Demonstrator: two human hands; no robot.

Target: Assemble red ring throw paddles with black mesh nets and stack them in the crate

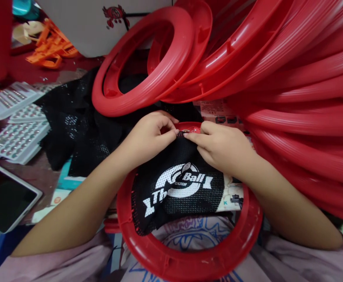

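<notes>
A red plastic ring [162, 250] leans against my lap, hollow side up. Black mesh fabric [183, 152] with a white printed "Ball" logo stretches across part of its opening, along the left and far sides. With thumb and fingers closed, my left hand [155, 135] pinches the edge of the mesh at the ring's far rim. Right beside it, my right hand [222, 145] presses its fingertips on the same mesh edge, its other fingers curled in. What lies directly under the fingertips is too small to make out.
Large red rings [153, 62] are stacked behind and to the right. More black mesh [71, 117] lies at the left, beside clear trays of small round parts [18, 137]. A tablet-like device [7, 196] lies at the left edge, orange plastic parts [52, 45] at the back left.
</notes>
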